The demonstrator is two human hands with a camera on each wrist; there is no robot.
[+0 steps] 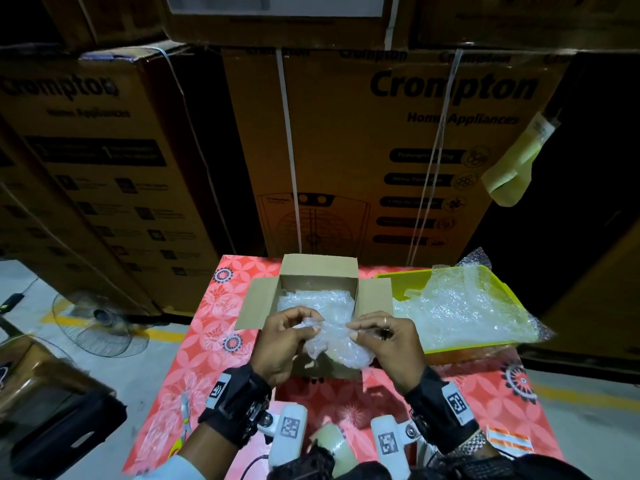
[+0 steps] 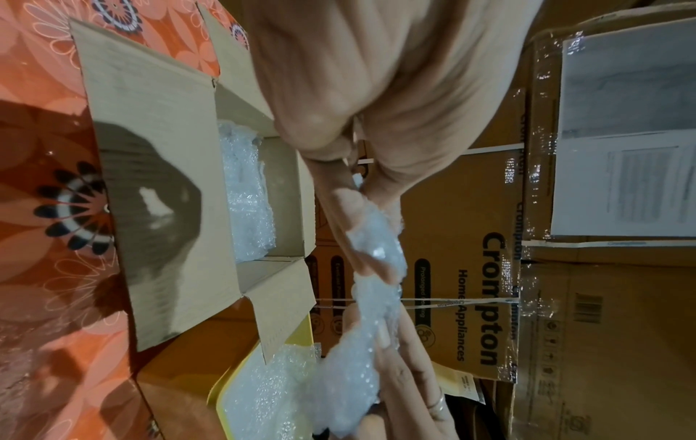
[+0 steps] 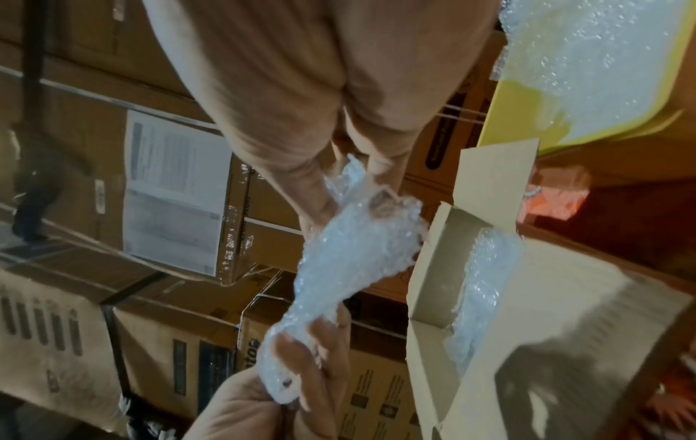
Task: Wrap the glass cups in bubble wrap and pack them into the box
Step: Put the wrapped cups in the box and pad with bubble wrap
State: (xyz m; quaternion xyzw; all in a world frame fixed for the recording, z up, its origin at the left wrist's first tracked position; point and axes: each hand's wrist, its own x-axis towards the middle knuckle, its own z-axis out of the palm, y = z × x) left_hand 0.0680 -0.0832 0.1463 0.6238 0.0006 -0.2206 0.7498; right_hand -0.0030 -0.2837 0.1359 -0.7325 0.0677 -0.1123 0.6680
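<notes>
I hold the bubble wrap bundle (image 1: 332, 341) just above the open box (image 1: 320, 271), my left hand (image 1: 287, 341) and right hand (image 1: 384, 337) each pinching a twisted end between thumb and fingertips; whether a cup sits inside I cannot tell. It should be light, soft and slippery outside yet breakable within, so I would grip the bulging middle, not the loose ends. More bubble wrap already lines the box, its flaps stand close around my hands, and the yellow tray (image 1: 512, 292) of wrap lies just to my right.
</notes>
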